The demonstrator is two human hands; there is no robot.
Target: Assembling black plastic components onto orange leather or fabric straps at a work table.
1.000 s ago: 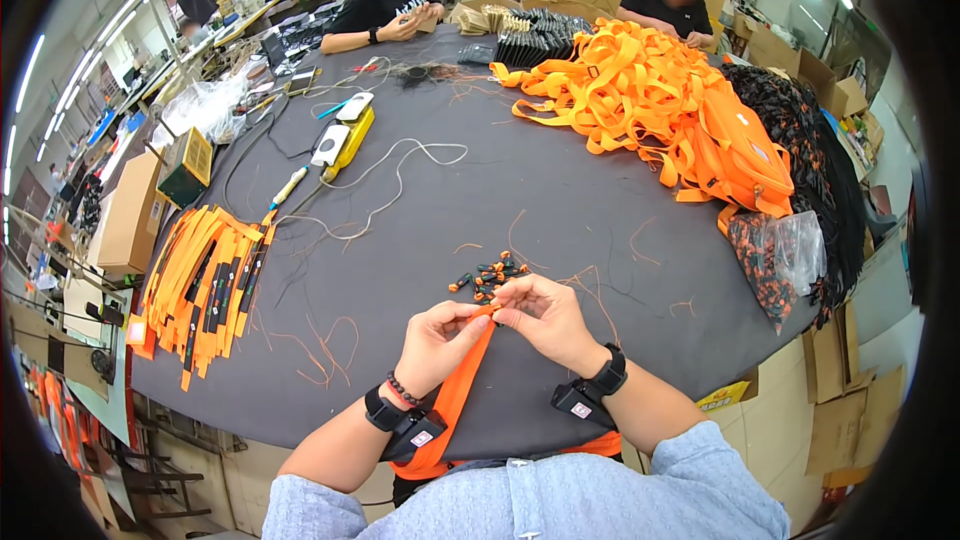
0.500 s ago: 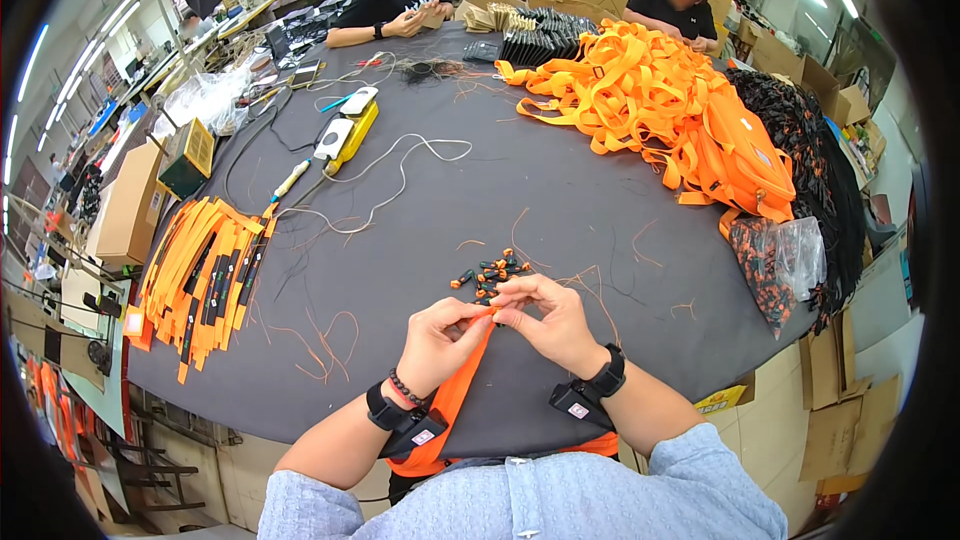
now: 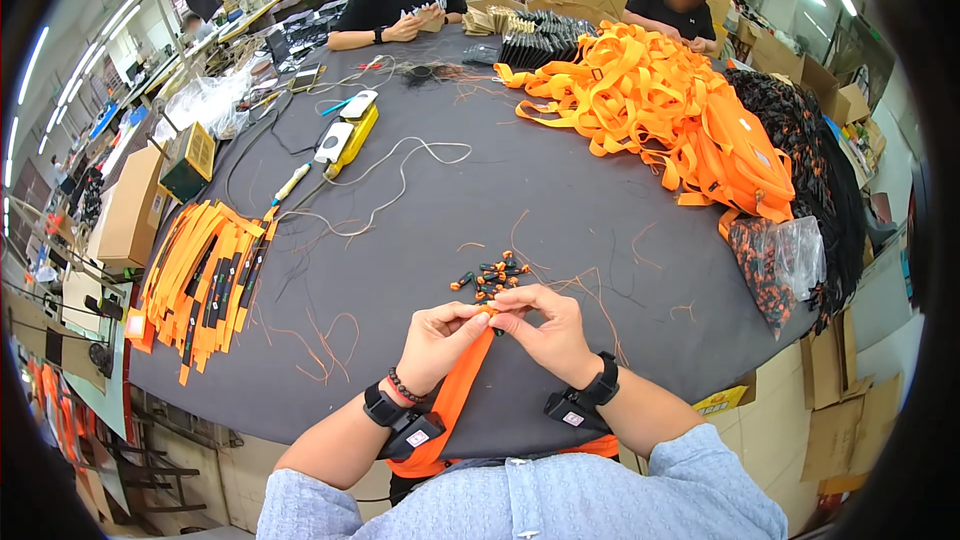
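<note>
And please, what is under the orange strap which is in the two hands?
The dark tabletop shows along both edges of the orange strap. Whatever lies directly beneath is covered, and the left hand and right hand hide part of the strap's upper end.

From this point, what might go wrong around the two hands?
1. The left grip pinches the end of a flat orange fabric strap, with the right grip meeting it there; the strap might slip out if tugged, since it runs back toward the person's body.
2. The small black-and-orange pieces lie loose just beyond the fingertips, so a forward nudge might scatter them.
</note>
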